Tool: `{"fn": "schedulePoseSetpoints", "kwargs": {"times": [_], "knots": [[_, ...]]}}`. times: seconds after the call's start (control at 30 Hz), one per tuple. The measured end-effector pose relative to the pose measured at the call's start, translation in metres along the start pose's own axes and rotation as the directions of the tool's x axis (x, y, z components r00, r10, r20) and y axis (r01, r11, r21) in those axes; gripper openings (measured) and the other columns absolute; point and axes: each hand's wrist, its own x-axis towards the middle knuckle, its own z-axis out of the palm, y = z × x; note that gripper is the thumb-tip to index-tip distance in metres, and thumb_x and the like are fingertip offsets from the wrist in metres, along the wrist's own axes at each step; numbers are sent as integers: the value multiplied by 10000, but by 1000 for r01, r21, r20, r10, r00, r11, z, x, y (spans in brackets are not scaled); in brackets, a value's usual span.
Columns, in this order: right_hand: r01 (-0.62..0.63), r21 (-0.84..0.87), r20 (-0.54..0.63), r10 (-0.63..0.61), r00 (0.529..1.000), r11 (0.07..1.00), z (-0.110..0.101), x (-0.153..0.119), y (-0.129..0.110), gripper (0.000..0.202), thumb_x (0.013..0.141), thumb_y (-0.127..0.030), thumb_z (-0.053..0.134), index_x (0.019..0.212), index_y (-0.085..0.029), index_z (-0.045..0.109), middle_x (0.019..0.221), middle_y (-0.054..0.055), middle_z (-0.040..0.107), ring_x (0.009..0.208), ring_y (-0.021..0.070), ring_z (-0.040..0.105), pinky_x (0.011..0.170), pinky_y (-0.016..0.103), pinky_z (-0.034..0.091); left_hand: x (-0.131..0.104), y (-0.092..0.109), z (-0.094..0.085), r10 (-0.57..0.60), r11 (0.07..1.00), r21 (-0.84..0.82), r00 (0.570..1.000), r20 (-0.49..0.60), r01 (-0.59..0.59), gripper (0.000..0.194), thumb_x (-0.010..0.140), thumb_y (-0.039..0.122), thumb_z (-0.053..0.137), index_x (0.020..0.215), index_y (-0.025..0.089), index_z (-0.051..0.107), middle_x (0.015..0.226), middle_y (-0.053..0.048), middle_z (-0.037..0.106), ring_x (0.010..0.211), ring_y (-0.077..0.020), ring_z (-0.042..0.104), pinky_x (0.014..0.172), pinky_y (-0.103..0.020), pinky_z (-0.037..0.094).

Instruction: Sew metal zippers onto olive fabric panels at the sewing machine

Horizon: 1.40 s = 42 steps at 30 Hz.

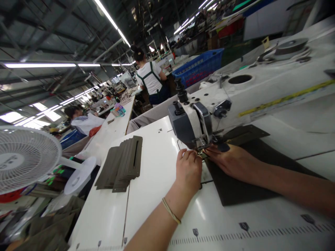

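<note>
A white sewing machine (193, 122) with a dark grey head stands over the white table. My left hand (188, 170) is just left of the needle area, its fingers curled in with the tips close to the presser foot. What those fingers hold, if anything, is hidden. Flat under the machine arm lies a large dark olive panel (235, 190), its corner toward me. My right hand (232, 162) rests on it, fingers together and tips gripping its edge beside the presser foot. Behind that hand, a smaller slotted olive piece (244, 134) lies on the panel.
Left of the machine, several slotted olive pieces (123, 164) lie in an overlapping stack. A white fan (26, 160) stands at the left edge. A ruler strip (222, 237) runs along the front. Beyond are a blue basket (199, 68) and a person in white (151, 80).
</note>
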Motion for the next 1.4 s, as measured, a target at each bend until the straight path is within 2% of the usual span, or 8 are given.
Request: {"fn": "schedulePoseSetpoints", "kwargs": {"times": [0.3, 0.5, 0.6, 0.77, 1.07, 1.17, 1.27, 1.4], "knots": [[-53, -27, -8, 53, 999, 998, 8, 1, 0, 277, 913, -113, 393, 943, -180, 660, 890, 71, 704, 850, 184, 660, 860, 320, 512, -1, -1, 7, -24, 999, -44, 999, -49, 22, 87, 891, 100, 589, 835, 134, 646, 914, -76, 717, 922, -212, 652, 921, -396, 499], [-152, -165, -75, 141, 987, 975, -2, -21, 8, 400, 962, -374, 394, 1007, -99, 680, 1005, 190, 693, 964, 318, 643, 888, 521, 496, -5, -7, -9, -125, 975, -170, 985, 122, 145, 77, 890, 142, 625, 884, 184, 689, 1044, -59, 729, 1016, -206, 649, 1020, -455, 440], [-165, -223, -38, 161, 986, 961, -21, -56, -14, 450, 937, -445, 431, 1162, -117, 642, 1090, 171, 684, 933, 322, 650, 798, 496, 532, -17, -7, -32, -105, 950, -277, 983, 152, 144, 117, 895, 157, 621, 951, 222, 700, 1066, -32, 733, 1062, -197, 642, 1073, -482, 387], [-17, -182, -42, 9, 999, 983, -52, -96, -69, 711, 824, -571, 503, 1382, -132, 493, 1394, 157, 520, 1130, 354, 580, 782, 470, 550, -40, 8, -50, -90, 934, -336, 989, 115, 124, 121, 893, 154, 621, 965, 215, 697, 1065, -26, 735, 1060, -201, 646, 1072, -474, 389], [5, -109, -214, -28, 977, 994, -63, -67, -88, 284, 959, -281, 433, 1095, -132, 634, 1040, 100, 718, 924, 209, 679, 797, 312, 519, -38, 20, -43, -153, 942, -267, 968, 199, 204, 191, 841, 189, 700, 1031, 190, 694, 1164, -42, 696, 1042, -213, 611, 884, -394, 513], [-143, 84, -258, 160, 953, 986, -83, -48, -75, 273, 995, -267, 384, 883, -213, 627, 751, 13, 708, 648, 143, 673, 619, 235, 517, -33, 21, -48, -228, 869, -390, 945, 233, 306, 151, 841, 129, 666, 968, 192, 716, 1083, -27, 725, 989, -199, 632, 876, -357, 528], [-300, 213, -131, 331, 934, 930, -107, -23, -54, 395, 1007, -383, 355, 724, -247, 595, 589, -6, 639, 486, 142, 610, 458, 246, 461, -20, 22, -59, -332, 722, -542, 903, 273, 430, 216, 879, 54, 549, 924, 183, 717, 914, -2, 753, 845, -154, 679, 796, -270, 553], [-105, 222, -61, 122, 991, 969, -124, 1, -32, 468, 1005, -427, 334, 681, -242, 617, 608, 28, 637, 519, 159, 606, 496, 270, 459, -1, 22, -69, -323, 721, -621, 942, 92, 308, 239, 831, 25, 602, 958, 193, 713, 960, -7, 747, 899, -163, 683, 867, -281, 536]]}}
